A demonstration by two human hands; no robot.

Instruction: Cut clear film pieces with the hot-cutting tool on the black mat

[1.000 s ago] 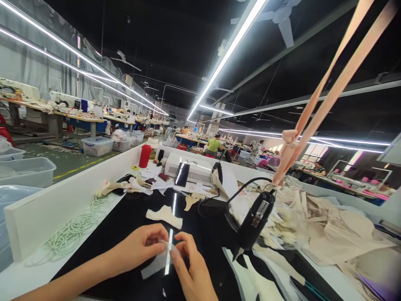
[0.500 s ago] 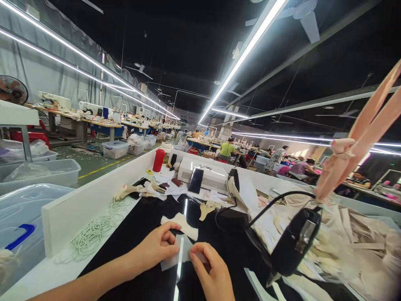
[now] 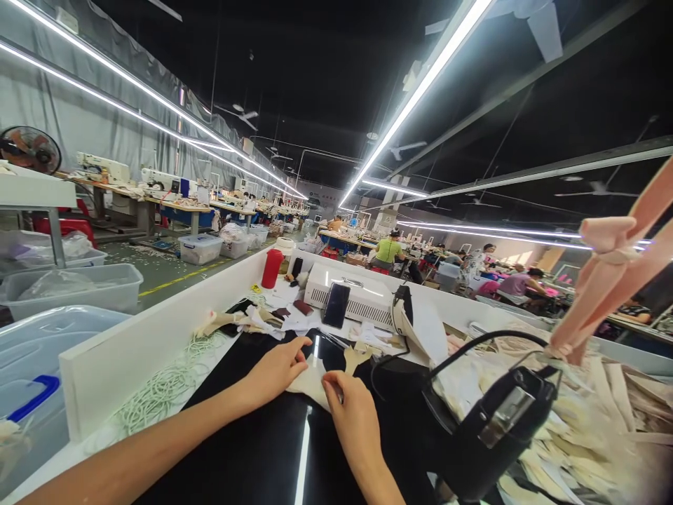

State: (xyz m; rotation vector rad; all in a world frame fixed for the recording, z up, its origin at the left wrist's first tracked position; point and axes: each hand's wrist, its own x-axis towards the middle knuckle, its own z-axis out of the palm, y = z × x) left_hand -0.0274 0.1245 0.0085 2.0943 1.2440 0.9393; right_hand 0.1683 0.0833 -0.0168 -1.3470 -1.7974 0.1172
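Note:
A pale cut fabric piece (image 3: 309, 386) lies on the glossy black work surface, between my two hands. My left hand (image 3: 278, 372) is at its left edge, fingers curled and the thumb lying on the piece. My right hand (image 3: 355, 414) pinches the right edge between thumb and bent fingers. The translucent sheet seen earlier cannot be made out apart from this piece. Just beyond my right hand is a beige fabric scrap (image 3: 357, 358).
A black corded device (image 3: 497, 428) hangs from a knotted pink strap (image 3: 599, 280) at the right, near heaped fabric pieces (image 3: 552, 449). Behind are a phone (image 3: 336, 305), a white vented box (image 3: 362, 298) and a red thread cone (image 3: 272, 268). Pale green cord (image 3: 158, 393) lies left.
Both hands have moved forward, away from me, onto the pale fabric piece. The translucent sheet held nearer me is no longer visible separately. The view has shifted slightly.

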